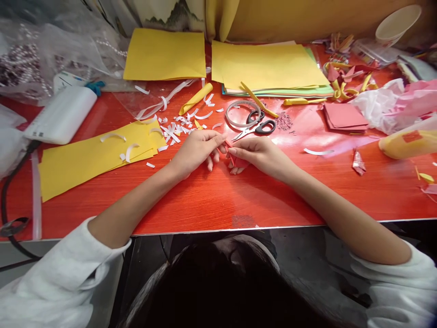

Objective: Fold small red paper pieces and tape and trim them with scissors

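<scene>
Between my two hands is a small folded piece of red paper (232, 156), partly hidden by the fingers. My left hand (198, 151) pinches its upper left edge with thumb and forefinger, the other fingers curled below. My right hand (257, 154) grips the paper from the right, thumb on top and fingers underneath. Just beyond the hands lie scissors (254, 129) with black handles, blades slightly apart, and a roll of clear tape (235, 124) touching them. White paper scraps (174, 130) are scattered beyond my left hand.
Yellow paper strips (85, 157) lie at left beside a white power bank (64, 114). Yellow sheets (167, 54) and a stack of coloured paper (266, 68) are at the back. At right are red paper squares (344, 117), a folded red piece (358, 162) and a paper cup (398, 25).
</scene>
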`<action>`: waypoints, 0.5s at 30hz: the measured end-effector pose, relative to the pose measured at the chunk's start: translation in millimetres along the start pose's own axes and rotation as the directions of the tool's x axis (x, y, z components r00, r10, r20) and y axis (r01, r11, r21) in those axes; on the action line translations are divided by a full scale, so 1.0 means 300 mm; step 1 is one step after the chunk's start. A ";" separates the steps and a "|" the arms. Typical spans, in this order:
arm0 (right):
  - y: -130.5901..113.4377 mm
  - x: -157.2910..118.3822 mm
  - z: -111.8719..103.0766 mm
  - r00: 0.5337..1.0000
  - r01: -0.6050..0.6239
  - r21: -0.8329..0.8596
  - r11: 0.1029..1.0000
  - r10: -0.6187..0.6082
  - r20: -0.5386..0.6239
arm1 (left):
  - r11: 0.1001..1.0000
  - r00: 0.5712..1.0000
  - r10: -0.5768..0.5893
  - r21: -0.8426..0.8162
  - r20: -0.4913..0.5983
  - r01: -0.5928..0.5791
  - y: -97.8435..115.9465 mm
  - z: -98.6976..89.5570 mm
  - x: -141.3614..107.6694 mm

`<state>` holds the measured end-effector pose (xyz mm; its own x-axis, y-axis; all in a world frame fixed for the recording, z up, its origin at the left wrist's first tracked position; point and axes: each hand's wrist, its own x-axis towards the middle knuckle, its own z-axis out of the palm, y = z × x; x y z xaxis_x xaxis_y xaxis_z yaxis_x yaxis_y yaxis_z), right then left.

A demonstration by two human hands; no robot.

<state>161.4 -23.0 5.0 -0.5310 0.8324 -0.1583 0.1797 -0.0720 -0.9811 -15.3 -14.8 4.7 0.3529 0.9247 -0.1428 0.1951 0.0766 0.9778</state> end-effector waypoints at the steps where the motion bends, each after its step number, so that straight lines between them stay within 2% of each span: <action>1: -0.001 0.000 -0.001 1.000 0.000 -0.001 1.000 0.000 0.004 | 1.000 1.000 0.006 0.015 -0.003 -0.006 -0.002 -0.001 0.000; 4: -0.003 0.000 -0.002 1.000 0.012 -0.021 1.000 -0.011 0.011 | 0.999 0.999 0.031 0.035 -0.023 -0.030 -0.008 0.001 -0.002; 8: -0.004 0.002 -0.002 0.999 0.036 -0.034 0.999 -0.036 0.012 | 0.995 0.999 0.005 -0.098 -0.042 -0.009 0.000 0.008 -0.006; 11: -0.003 0.004 -0.003 1.000 0.021 0.010 1.000 -0.021 0.023 | 0.979 0.999 -0.040 -0.199 -0.019 0.036 0.014 0.005 -0.006; 15: -0.003 0.005 -0.009 0.999 -0.024 0.093 0.995 0.021 0.032 | 0.969 0.998 -0.066 -0.239 0.002 0.064 0.021 -0.006 -0.002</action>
<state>162.5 -20.3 5.9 -0.5536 0.8126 -0.1821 0.1147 -0.1421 -0.9832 -15.8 -14.2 11.2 0.3412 0.9169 -0.2073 -0.0065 0.2228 0.9748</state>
